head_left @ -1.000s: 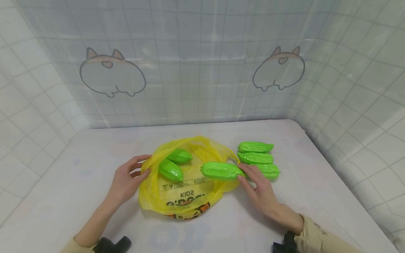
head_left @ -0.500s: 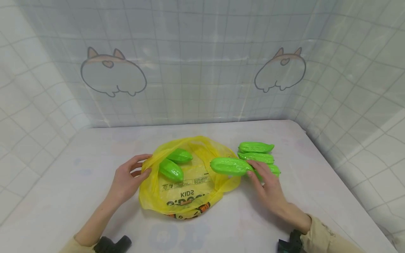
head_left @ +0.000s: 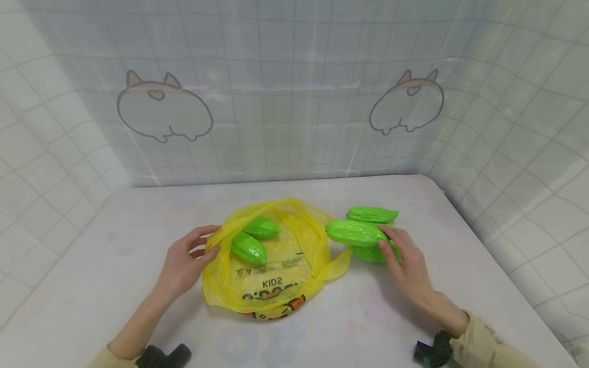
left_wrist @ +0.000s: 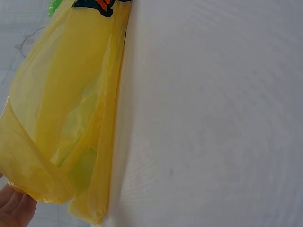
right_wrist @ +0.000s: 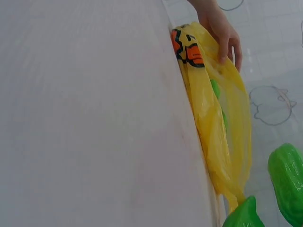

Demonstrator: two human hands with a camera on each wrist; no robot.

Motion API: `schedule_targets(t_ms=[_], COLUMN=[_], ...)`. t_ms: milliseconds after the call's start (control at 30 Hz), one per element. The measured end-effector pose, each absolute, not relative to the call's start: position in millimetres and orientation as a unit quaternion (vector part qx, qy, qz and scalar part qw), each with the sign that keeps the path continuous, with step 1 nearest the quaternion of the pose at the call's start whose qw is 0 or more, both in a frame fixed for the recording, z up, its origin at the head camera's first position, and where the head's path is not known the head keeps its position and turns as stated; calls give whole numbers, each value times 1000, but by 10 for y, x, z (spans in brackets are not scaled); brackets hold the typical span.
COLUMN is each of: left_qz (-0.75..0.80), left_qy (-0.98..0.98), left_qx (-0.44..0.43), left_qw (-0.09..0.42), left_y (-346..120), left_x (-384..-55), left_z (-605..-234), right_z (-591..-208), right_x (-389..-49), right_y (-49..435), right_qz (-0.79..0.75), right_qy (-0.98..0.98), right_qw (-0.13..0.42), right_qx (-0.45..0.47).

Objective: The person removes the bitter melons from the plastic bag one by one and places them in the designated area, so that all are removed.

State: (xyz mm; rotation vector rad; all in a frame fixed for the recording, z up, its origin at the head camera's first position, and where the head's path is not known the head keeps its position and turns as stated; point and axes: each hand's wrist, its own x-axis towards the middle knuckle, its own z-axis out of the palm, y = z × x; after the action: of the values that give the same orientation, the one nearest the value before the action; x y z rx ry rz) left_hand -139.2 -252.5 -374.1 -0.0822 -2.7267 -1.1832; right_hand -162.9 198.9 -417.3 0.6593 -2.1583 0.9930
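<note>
With its thumb and fingers, my left hand [head_left: 184, 260] holds the left rim of a yellow plastic bag [head_left: 276, 281], which lies with its mouth spread wide. Two bright green toy bitter melons [head_left: 249, 248] are inside it, by the left wall. My right hand [head_left: 409, 266] grips another toy bitter melon [head_left: 352, 232] by its right end, above the table and just right of the bag. This held melon [right_wrist: 288, 182] also shows at the right edge of the right wrist view. Beneath it, more melons [head_left: 370, 254] are partly covered by it and by the hand.
At the back of the group on the right lies a toy bitter melon [head_left: 371, 213]. A bag handle [head_left: 339, 265] sticks out toward these melons. The white table [head_left: 322, 332] is enclosed by a tile-patterned curtain [head_left: 285, 102] at the back and sides.
My right hand has moved right and slightly back with its bitter melon, from over the bag's right side to over the melons on the table. The left hand and bag stay in place.
</note>
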Motion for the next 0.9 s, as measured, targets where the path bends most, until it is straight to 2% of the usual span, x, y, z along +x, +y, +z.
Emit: schedule_targets(t_ms=[433,900], left_qz=[-400,-406], left_qy=[-912,-910], left_qx=[-34,-33], left_qw=[84,82], left_y=[-2529,-2541], left_x=[-1391,-1390], left_z=[-3753,-3760], right_z=[-4150,-4151], right_x=[-1727,-1819], right_y=[2264,2545], right_qz=[373,365], right_qy=[-834,-825], right_qw=[348,392], right_qx=[213,181])
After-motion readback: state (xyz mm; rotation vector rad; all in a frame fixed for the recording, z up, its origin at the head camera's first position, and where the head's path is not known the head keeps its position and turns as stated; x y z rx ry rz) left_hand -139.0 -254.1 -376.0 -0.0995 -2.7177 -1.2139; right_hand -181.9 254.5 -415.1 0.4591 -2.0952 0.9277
